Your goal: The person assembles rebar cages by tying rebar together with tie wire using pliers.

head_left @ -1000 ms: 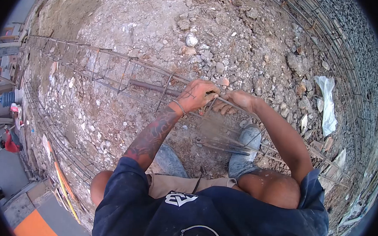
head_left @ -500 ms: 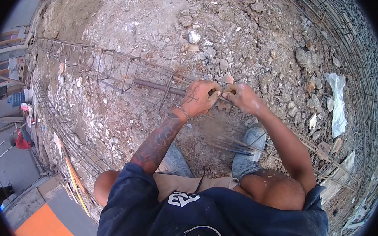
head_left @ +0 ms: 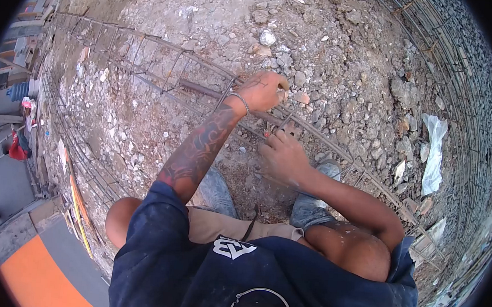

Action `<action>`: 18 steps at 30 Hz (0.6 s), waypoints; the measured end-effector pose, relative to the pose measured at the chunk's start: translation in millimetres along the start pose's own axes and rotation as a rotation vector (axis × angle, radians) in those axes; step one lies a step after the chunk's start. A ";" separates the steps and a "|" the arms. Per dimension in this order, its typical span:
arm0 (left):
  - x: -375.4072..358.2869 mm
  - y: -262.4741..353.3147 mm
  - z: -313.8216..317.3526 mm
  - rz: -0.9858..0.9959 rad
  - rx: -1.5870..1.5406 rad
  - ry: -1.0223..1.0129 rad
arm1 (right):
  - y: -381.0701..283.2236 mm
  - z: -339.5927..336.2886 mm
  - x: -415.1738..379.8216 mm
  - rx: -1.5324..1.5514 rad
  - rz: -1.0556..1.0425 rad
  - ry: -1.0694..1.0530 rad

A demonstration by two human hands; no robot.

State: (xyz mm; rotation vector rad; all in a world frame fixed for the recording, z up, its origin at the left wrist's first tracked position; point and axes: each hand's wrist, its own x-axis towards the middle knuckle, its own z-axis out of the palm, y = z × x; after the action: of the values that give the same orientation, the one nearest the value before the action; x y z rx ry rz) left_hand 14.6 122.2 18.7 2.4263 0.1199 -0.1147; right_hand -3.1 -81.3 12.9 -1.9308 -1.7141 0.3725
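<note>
A long rebar cage [head_left: 176,50] of thin bars and square stirrups crosses the ground from upper left to lower right. My left hand [head_left: 263,91] is at its upper bars, with fingers curled in; whatever they hold is hidden. Lower and to the right, my right hand [head_left: 284,158] is beside a stirrup and the lower bars, its fingers bent and slightly blurred; I cannot make out what is in them. A thicker rusty rod [head_left: 201,89] lies along the cage, running under my left hand. Between the hands shows a small brown notched piece [head_left: 293,129].
Stony, broken ground [head_left: 332,57] surrounds me. More rebar cages [head_left: 454,71] curve along the right, beside dark gravel [head_left: 481,50]. A crumpled white plastic sheet [head_left: 433,158] lies at right. At lower left are yellow and orange strips [head_left: 79,210] and an orange surface [head_left: 43,276].
My hands, close together before, have separated. The left has moved up; the right has moved down and left toward the lower bars. The cage appears higher in view.
</note>
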 end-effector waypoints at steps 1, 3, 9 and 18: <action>-5.0 6.3 -15.7 -0.021 -0.004 0.013 | -6.9 -0.7 -5.4 0.129 -0.043 -0.022; -19.4 27.7 -56.2 -0.067 -0.119 0.089 | -3.1 -7.3 -34.9 0.374 0.015 0.079; -101.6 14.9 -67.3 -0.102 0.108 -0.082 | 4.0 -35.6 -84.5 -0.197 0.462 0.092; -137.1 -14.7 26.8 0.172 0.300 -0.330 | -14.5 -6.5 -87.4 -0.175 -0.108 -0.301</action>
State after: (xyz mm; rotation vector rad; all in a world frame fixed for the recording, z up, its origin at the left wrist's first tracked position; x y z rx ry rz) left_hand -124.4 108.1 4.6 2.6620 -0.2725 -0.4813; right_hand -25.5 -167.2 14.3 -1.9709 -2.0974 0.5090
